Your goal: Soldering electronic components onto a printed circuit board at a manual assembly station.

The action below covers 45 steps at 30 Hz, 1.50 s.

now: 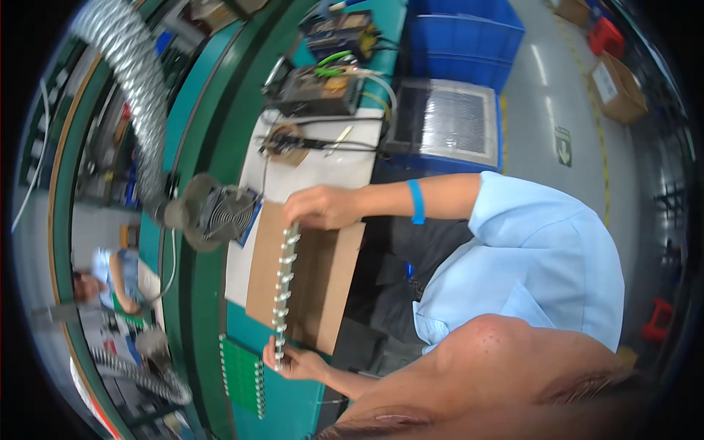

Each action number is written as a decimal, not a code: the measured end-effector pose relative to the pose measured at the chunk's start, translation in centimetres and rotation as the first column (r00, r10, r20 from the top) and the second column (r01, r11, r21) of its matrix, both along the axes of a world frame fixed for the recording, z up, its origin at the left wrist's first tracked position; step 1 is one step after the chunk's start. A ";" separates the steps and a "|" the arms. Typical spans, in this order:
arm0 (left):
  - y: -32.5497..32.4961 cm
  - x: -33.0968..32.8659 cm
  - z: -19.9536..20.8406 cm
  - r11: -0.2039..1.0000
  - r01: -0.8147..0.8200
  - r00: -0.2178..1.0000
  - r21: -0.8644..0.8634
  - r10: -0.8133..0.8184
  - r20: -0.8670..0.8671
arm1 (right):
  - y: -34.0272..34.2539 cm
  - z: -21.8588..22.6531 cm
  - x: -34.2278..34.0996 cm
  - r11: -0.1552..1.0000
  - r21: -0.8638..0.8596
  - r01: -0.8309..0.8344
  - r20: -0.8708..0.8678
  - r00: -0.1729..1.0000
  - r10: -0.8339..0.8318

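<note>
A long narrow circuit board (282,286), seen nearly edge-on with a row of silvery metal connectors, is held up between my two hands. My right hand (323,207), below a blue wristband (416,202), is closed on its upper end. The fingers of my left hand (297,363) pinch its lower end. Directly under the board is an open cardboard box (341,286); its inside is partly hidden. Near my left hand, a green circuit board (242,378) with metal connectors along its edges lies flat on the teal mat (282,403).
Beside the box stands a round fan-like extractor head (213,214) on a silvery duct (136,73). Soldering equipment (323,89) and a tape roll (284,139) sit farther up the bench. Blue crates (466,44) stand past its edge. Another person (117,279) works across the line.
</note>
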State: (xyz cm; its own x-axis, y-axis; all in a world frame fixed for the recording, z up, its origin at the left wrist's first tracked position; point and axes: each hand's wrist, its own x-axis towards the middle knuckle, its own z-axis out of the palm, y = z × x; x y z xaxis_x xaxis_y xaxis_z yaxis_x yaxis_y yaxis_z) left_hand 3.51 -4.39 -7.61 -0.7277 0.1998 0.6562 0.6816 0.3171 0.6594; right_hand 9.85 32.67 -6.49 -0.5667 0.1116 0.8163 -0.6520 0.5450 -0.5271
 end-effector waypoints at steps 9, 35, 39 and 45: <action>0.9 -0.4 0.3 0.999 -0.022 0.981 -0.049 0.031 0.194 | -0.1 0.2 -0.1 0.987 0.136 0.087 0.035 0.995 -0.093; -0.7 -2.0 -1.8 0.994 -0.066 0.924 -0.088 0.094 0.371 | -0.4 -0.3 -0.6 0.970 0.206 0.129 -0.022 0.992 -0.127; 0.2 -0.6 0.2 0.986 -0.090 0.905 -0.139 0.140 0.402 | -0.3 -0.3 -0.4 0.965 0.234 0.120 -0.036 0.993 -0.115; 1.4 0.3 1.4 0.994 -0.020 0.930 -0.111 0.060 0.363 | -0.1 0.2 -0.1 0.960 0.257 0.110 -0.006 0.994 -0.112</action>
